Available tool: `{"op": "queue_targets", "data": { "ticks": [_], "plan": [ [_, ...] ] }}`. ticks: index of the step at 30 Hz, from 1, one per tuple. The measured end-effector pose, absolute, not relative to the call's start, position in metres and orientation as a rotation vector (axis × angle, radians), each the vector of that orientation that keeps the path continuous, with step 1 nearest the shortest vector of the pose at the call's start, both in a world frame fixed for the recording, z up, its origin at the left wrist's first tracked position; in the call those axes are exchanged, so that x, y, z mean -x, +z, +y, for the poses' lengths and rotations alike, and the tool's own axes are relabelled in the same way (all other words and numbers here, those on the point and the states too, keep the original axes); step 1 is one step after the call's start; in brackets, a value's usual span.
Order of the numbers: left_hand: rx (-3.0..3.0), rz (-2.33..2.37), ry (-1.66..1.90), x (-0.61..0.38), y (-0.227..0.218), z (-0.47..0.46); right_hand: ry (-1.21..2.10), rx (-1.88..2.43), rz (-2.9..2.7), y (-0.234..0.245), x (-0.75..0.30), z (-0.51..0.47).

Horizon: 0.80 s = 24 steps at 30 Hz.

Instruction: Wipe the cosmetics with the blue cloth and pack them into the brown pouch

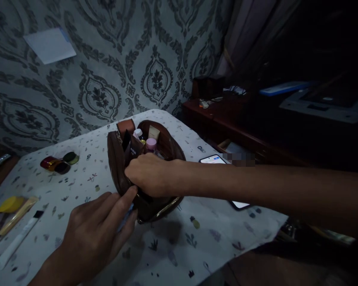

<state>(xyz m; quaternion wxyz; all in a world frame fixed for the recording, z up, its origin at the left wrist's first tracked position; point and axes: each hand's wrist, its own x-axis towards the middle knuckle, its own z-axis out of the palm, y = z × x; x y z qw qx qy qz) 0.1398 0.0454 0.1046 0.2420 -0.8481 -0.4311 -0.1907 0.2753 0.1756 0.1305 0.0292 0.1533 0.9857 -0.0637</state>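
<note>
A brown zip cosmetics bag (115,163) stands unzipped on the table, with an orange-brown tab at its back left. Inside it are a pink-capped bottle (150,143), a white-capped bottle (138,133), a beige tube (154,133) and a dark brown packet (135,149). My right hand (150,172) reaches into the bag's mouth, curled like a fist; its fingertips and anything in them are hidden. My left hand (98,226) pinches the near left edge of the bag. Something light blue (125,217) shows between its thumb and fingers, too covered to name.
A phone (213,159) with a lit screen lies under my right forearm. At left are sunglasses (55,163), a white tube (18,240), a brush (16,218) and a yellow item (11,204). A dark red desk (220,119) borders the patterned tablecloth (193,246) at right.
</note>
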Motion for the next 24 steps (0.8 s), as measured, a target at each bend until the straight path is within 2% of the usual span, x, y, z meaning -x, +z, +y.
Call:
{"op": "queue_targets", "data": {
  "ticks": [5, 17, 24],
  "plan": [
    [2.333, -1.177, -0.537, -0.140, 0.104, 0.046, -0.145, -0.456, 2.830, 0.141, -0.264, 0.174],
    [2.313, -1.157, -0.543, -0.143, 0.106, 0.047, -0.054, -0.459, 2.770, 0.145, -0.261, 0.169],
    [2.349, -1.175, -0.550, -0.139, 0.103, 0.044, -0.195, -0.244, 2.860, 0.151, -0.287, 0.177]
  ]
}}
